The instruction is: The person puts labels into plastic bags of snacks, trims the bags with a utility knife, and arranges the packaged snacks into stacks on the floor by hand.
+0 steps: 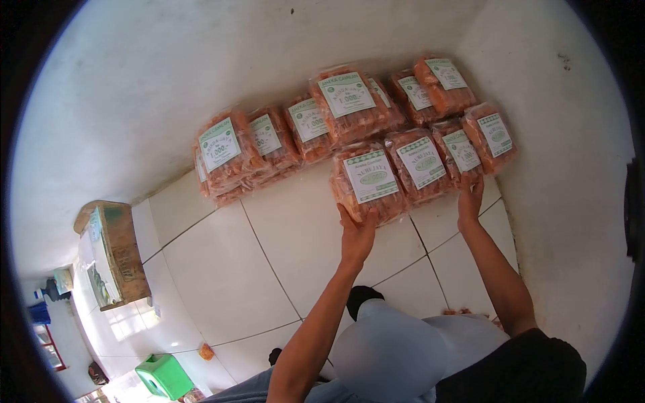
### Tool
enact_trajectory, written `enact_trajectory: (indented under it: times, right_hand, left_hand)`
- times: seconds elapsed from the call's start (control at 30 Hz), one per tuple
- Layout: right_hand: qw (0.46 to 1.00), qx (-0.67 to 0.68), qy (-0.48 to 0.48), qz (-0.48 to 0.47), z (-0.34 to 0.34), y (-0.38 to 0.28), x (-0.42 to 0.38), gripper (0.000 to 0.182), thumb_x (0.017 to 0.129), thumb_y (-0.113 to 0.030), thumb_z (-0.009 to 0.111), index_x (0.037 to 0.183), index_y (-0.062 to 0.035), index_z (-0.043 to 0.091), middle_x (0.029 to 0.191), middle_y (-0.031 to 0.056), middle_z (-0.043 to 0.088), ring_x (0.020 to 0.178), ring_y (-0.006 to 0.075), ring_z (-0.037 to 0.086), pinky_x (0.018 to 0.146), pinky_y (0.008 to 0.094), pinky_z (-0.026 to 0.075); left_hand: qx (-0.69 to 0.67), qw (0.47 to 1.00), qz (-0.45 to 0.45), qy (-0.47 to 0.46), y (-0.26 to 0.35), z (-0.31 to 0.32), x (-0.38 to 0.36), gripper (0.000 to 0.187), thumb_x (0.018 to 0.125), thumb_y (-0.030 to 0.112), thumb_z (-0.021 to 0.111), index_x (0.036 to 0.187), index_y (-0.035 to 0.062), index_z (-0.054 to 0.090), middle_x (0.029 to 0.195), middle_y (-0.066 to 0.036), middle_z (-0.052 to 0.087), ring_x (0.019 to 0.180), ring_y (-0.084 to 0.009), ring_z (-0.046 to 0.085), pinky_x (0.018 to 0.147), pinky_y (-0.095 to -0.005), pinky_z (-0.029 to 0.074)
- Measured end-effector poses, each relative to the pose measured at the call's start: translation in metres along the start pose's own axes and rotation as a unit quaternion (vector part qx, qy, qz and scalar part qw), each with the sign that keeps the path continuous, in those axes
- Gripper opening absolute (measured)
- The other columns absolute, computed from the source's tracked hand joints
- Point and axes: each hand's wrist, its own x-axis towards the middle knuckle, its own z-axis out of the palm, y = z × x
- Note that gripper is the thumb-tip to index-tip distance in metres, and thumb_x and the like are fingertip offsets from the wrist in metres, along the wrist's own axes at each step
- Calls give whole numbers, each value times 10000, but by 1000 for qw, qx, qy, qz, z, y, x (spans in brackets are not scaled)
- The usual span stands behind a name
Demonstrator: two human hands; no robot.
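Observation:
Near the middle, my left hand (pixel 357 236) takes the lower left corner of a clear plastic snack pack (pixel 344 190) between thumb and fingers. This pack has orange-brown contents and a white and green label. My right hand (pixel 470 201) touches the lower edge of another such pack (pixel 445 133), its fingers apart and stretched upward. Between these two stands a similar pack (pixel 400 156). At the right end of the front row, a further pack (pixel 487 107) leans close to the wall. The undersides of the packs are hidden.
Behind, more labelled packs (pixel 346 121) are stacked along the wall (pixel 269 60), several reaching left (pixel 232 144). White tiles (pixel 222 269) cover the floor. A cardboard box (pixel 127 252) and a green plastic stool (pixel 164 376) stand at left. A small orange packet (pixel 206 351) lies nearby.

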Motion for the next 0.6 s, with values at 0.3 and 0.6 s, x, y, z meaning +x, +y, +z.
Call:
enact_trajectory:
  times: [0.3, 0.6]
  right_hand:
    - [998, -29, -25, -44, -19, 19, 21, 862, 866, -623, 560, 1462, -50, 316, 1466, 194, 358, 1372, 319, 330, 1096, 398, 294]
    - [987, -41, 141, -57, -46, 1, 85, 944, 835, -669, 566, 1466, -36, 265, 1421, 244, 385, 1307, 348, 418, 1014, 406, 387]
  left_hand:
    - [-1, 976, -7, -219, 9, -35, 4, 1134, 899, 486, 617, 1442, -36, -231, 1506, -259, 263, 1359, -312, 354, 1107, -336, 288]
    - [335, 926, 11, -172, 60, -128, -36, 1132, 858, 658, 537, 1481, -23, -119, 1360, -367, 420, 1280, -434, 449, 1085, -390, 347]
